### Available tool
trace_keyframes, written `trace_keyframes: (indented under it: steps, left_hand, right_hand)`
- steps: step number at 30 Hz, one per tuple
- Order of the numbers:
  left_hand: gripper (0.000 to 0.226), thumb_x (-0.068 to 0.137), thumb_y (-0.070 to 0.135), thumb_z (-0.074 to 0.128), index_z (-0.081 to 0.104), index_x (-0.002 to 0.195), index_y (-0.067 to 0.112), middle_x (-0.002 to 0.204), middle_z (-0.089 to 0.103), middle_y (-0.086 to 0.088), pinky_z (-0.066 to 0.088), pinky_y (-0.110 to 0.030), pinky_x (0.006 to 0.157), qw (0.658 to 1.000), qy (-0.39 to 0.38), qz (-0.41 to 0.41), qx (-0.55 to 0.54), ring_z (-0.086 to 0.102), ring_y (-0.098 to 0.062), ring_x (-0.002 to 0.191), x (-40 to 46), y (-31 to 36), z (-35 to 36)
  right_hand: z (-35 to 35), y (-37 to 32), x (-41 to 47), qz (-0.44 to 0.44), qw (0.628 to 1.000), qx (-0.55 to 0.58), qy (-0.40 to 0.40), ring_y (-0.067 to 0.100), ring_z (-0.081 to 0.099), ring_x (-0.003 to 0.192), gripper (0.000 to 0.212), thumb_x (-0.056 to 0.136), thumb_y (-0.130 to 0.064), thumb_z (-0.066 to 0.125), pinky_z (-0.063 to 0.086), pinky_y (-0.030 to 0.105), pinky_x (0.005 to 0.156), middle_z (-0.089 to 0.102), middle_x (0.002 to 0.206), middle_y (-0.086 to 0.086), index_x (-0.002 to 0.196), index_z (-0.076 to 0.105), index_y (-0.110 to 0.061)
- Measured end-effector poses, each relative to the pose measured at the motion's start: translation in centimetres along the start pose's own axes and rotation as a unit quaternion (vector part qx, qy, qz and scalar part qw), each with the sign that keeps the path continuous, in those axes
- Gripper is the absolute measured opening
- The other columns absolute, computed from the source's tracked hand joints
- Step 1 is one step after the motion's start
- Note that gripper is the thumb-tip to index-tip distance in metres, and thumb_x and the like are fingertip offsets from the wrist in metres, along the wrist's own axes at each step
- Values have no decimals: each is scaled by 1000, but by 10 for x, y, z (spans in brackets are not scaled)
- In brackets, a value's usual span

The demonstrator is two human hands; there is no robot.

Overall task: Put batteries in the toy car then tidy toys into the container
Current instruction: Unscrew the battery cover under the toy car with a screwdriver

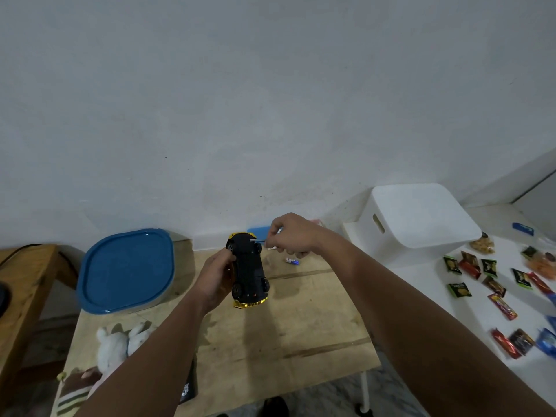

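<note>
The step in hand looks like undoing the battery cover on the underside of the yellow and black plastic toy car point(249, 269), so the thin metal-shafted screwdriver point(261, 241) wants to sit square in the screw head, pressed in along its own axis while the car is kept steady; a slanted tip would likely slip. The left hand point(217, 273) grips the car by its side, fingers curled round the body, holding it belly-up above the pale plywood tabletop point(301, 326). The right hand point(293, 236) is curled round the screwdriver, pinching it near the shaft, with the tip against the car's base near the far end. A small white and blue battery point(292, 261) lies on the tabletop just beyond the car. The clear container with a blue rounded-square lid point(128, 270) stands to the left, lid on, so it needs opening before the tidying
</note>
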State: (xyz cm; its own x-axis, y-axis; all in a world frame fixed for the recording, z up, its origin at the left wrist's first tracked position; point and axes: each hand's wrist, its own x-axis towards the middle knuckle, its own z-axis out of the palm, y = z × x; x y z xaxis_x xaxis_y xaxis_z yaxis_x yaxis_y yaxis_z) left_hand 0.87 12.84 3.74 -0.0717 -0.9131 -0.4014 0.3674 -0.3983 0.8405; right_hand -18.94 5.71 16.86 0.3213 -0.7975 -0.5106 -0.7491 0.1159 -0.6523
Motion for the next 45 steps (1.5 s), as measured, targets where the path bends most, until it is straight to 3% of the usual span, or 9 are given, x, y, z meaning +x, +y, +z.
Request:
trace_keyframes:
  steps: [5,12,18,21,25,29,37,40,45]
  left_hand:
    - [40,83,27,59,69,114,5,103,63,-16,52,-42,85,1000,5,-17,-13,59,-33,99,-1,-2,-5]
    - [46,82,26,55,67,121,5,111,62,-19,52,-43,83,998,33,-58,-20,61,-33,99,7,-22,-21]
    - [43,80,27,53,69,115,7,100,68,-13,58,-35,73,997,30,-70,-23,67,-27,86,15,-37,-24]
    - [49,82,26,51,68,122,4,103,70,-14,59,-37,76,996,24,-75,-29,68,-27,88,17,-44,-26]
    - [51,80,27,52,68,122,3,105,68,-15,58,-37,77,995,32,-86,-29,68,-27,90,16,-47,-24]
    - [54,82,27,52,65,128,2,110,69,-17,60,-37,76,995,35,-89,-39,69,-29,93,9,-42,-19]
    - [33,100,18,41,66,118,5,91,69,-12,54,-33,70,996,36,-87,-13,68,-23,80,-7,-25,-10]
    - [33,100,17,41,67,116,5,90,72,-12,54,-34,71,995,40,-88,-21,69,-23,81,-12,-20,-5]
    - [32,99,15,42,66,118,5,97,68,-14,55,-35,72,995,45,-87,-30,66,-26,86,-17,-17,-4]
  right_hand:
    - [14,51,8,41,989,116,86,17,46,53,15,92,-18,67,36,25,45,59,72,8,98,63,-5]
    - [98,160,54,111,986,-98,75,23,69,95,8,84,-24,74,57,35,83,74,95,4,88,77,-18]
    - [145,199,91,133,972,-171,87,25,71,87,8,85,-29,62,60,39,79,71,85,0,82,68,-26]
    - [153,210,98,120,973,-172,93,25,68,97,18,88,-37,62,57,39,83,70,99,-2,99,72,-28]
    - [142,202,92,91,981,-44,167,18,65,96,27,86,-43,71,55,37,86,66,104,-5,108,70,-28]
    - [105,153,79,-61,954,151,251,9,66,83,13,89,-8,69,57,31,81,72,90,-6,95,75,-18]
    - [63,69,57,-161,986,30,37,2,63,84,15,91,-29,73,50,20,75,74,100,-7,105,79,-26]
    - [64,61,54,-157,988,-10,9,11,66,91,20,88,-32,77,53,30,81,74,99,-3,106,79,-25]
    - [67,56,52,-157,988,-8,3,1,62,85,16,87,-27,78,43,17,72,73,94,-7,103,80,-22]
